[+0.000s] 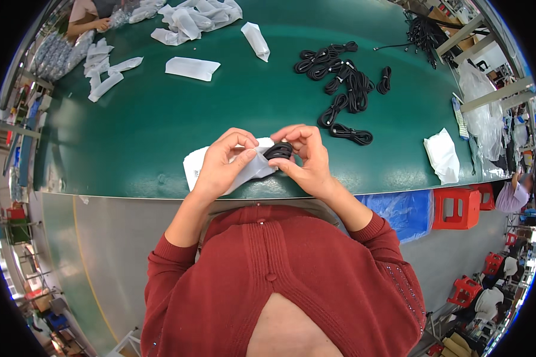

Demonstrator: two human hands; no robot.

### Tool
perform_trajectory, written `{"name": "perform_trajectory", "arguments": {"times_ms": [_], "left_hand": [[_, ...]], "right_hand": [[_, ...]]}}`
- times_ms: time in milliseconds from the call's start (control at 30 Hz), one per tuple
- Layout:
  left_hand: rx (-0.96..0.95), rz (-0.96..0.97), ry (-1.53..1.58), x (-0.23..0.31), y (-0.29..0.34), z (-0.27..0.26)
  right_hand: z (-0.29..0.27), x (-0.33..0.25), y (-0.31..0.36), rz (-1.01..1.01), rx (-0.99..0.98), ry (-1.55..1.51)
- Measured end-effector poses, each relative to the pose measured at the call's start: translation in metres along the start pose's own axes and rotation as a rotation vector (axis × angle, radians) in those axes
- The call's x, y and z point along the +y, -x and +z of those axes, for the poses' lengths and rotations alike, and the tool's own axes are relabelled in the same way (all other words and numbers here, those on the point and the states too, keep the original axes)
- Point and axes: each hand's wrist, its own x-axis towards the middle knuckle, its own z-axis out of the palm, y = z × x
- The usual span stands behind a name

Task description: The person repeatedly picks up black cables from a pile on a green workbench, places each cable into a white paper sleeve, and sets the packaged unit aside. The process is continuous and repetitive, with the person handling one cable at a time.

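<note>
- Head view: we see one black cable coil (278,152), looped tightly, at the mouth of the white pouch (254,169).
- Our left hand (225,160) pinches the pouch; our right hand's (308,156) fingers grip the coil.
- Beyond the pouch, rightward, one lone bundle (385,80) lies beside a cable pile (357,89) we cannot count.
- How far the pouch encloses the coil, we cannot tell.

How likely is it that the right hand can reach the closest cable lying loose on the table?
Probably yes: only bare table separates the right hand from that cable, though its grip holds a second cable.
</note>
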Motion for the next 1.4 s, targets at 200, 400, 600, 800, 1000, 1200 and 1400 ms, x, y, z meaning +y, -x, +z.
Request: {"name": "perform_trajectory", "arguments": {"times_ms": [200, 400, 600, 800, 1000, 1200, 1400], "left_hand": [[-0.028, -0.093, 0.529, 0.005, -0.016, -0.007], [0.144, 0.151, 0.503, 0.028, -0.080, -0.087], [0.438, 0.294, -0.177, 0.053, -0.059, -0.060], [0.026, 0.171, -0.638, -0.019, 0.007, -0.005], [0.108, 0.253, -0.814, -0.041, 0.014, 0.016], [0.168, 0.053, -0.549, -0.040, 0.018, 0.016], [0.198, 0.072, -0.326, -0.042, 0.020, 0.010]], "right_hand": [[0.003, -0.026, -0.019, -0.177, -0.092, 0.327], [-0.027, -0.032, -0.027, -0.234, 0.053, 0.517], [-0.117, -0.028, 0.000, 0.113, 0.168, 1.348], [-0.137, -0.009, 0.036, 0.271, 0.017, 1.410], [-0.089, -0.016, 0.036, 0.407, 0.163, 0.712], [-0.040, -0.019, 0.027, 0.350, -0.204, 0.500], [-0.038, -0.016, 0.018, 0.269, -0.463, 0.547]]}}
